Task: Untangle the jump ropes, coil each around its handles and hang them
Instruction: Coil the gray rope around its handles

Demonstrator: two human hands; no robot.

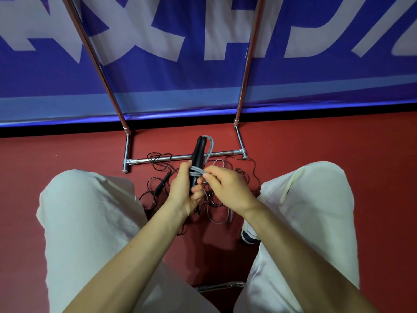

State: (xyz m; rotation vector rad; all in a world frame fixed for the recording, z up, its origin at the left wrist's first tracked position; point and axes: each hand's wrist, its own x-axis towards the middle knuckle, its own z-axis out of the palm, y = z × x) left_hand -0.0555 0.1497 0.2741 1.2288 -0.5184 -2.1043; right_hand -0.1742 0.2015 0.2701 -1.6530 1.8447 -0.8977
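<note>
The left hand point(184, 190) grips a pair of black handles point(197, 159) held together, pointing up toward twelve o'clock, with fingers curled round their lower part. A grey rope point(208, 150) loops past the top of the handles and is wound in several turns around their middle. The right hand point(228, 188), at three o'clock of the handles and touching the bundle, pinches the grey rope between thumb and fingertips just where the turns cross the handles.

Below the hands, on the red floor point(67, 152), lies a tangle of thin black rope point(158, 163) spreading from nine o'clock round to three o'clock, with some grey loops mixed in at five o'clock. One more black handle point(161, 185) lies in the tangle at nine o'clock of the left hand. The tangle runs over and under the low crossbar of a metal rack point(178, 157), whose two posts rise toward eleven and one o'clock against a blue banner point(203, 75) with large white letters.

The person's knees in white trousers point(90, 211) sit at either side of the hands. A shoe point(249, 234) shows at five o'clock, beside the right forearm.
</note>
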